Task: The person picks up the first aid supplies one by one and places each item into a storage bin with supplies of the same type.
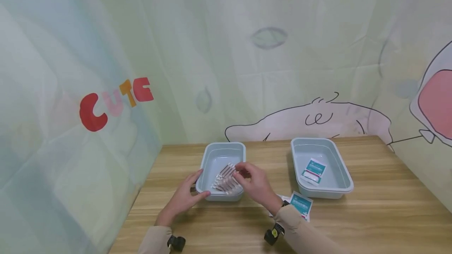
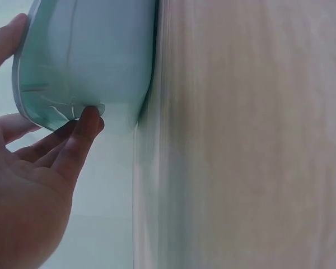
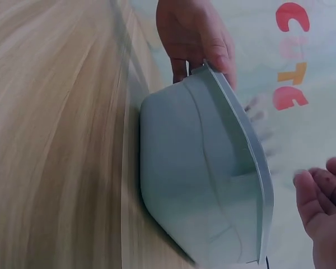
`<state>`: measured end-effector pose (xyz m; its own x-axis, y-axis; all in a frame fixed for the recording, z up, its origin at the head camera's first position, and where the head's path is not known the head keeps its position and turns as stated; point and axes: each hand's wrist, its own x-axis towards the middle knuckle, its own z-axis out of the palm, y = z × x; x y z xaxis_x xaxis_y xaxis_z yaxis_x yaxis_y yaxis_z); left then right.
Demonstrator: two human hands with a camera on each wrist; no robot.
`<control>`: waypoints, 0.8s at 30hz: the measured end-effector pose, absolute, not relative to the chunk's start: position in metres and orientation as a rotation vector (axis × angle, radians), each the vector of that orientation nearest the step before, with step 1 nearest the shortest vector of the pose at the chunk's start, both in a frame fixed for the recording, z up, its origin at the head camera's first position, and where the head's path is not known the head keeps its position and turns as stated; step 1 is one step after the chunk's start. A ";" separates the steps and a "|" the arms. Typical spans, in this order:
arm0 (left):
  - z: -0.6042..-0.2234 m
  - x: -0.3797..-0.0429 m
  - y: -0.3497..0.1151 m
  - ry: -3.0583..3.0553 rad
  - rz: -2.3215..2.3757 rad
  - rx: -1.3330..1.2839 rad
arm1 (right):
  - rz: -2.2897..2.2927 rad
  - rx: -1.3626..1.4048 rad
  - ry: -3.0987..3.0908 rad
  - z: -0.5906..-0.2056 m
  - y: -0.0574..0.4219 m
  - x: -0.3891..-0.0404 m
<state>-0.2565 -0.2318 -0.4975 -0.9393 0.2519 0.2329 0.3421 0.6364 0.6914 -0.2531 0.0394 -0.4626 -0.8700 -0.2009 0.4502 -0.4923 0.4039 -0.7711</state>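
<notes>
Left wall: pale printed cloth [image 1: 46, 62] bearing the lettering "CUTE" [image 1: 113, 103]; creases noted.
My left hand [image 1: 183, 197]: clamped on the near left corner of the left tray, thumb at the rim, fingers against the side wall.
Left tray [image 1: 219, 159]: light blue plastic, seated on the tabletop, apparently steadied by my grip.
Clear strips [image 1: 225, 179]: several, slim and dark-striped, lying slanted within the near half of the left tray.
My right hand [image 1: 258, 183]: over the right rim of that tray, fingers bent and close together at the strips; I cannot tell whether they pinch one.
Loose sachets [image 1: 301, 205]: teal and white, on the tabletop outside both trays, partly behind my right wrist; exact count hidden.
Right tray [image 1: 326, 194]: same blue, set apart from the first; at least one bagged sachet [image 1: 313, 171] inside.
Progress: by my judgement partial; strips and a sachet sit in separate trays, the loose sachets remain outside.
Tabletop [image 1: 385, 191]: wood-grained, its far edge by the cloth backdrop.
Far right: balloon drawing [image 1: 438, 107] printed on the backdrop.
</notes>
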 end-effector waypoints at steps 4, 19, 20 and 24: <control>-0.498 -0.256 -0.231 -2.735 -1.209 -0.498 | 1.476 0.650 -2.388 -0.465 0.043 -0.251; -0.498 -0.256 -0.230 -2.733 -1.231 -0.486 | 1.467 0.735 -2.399 -0.469 0.052 -0.252; -0.499 -0.256 -0.230 -2.727 -1.224 -0.489 | 1.457 0.743 -2.396 -0.469 0.053 -0.253; -0.499 -0.257 -0.231 -2.725 -1.211 -0.495 | 1.401 0.791 -2.359 -0.467 0.053 -0.254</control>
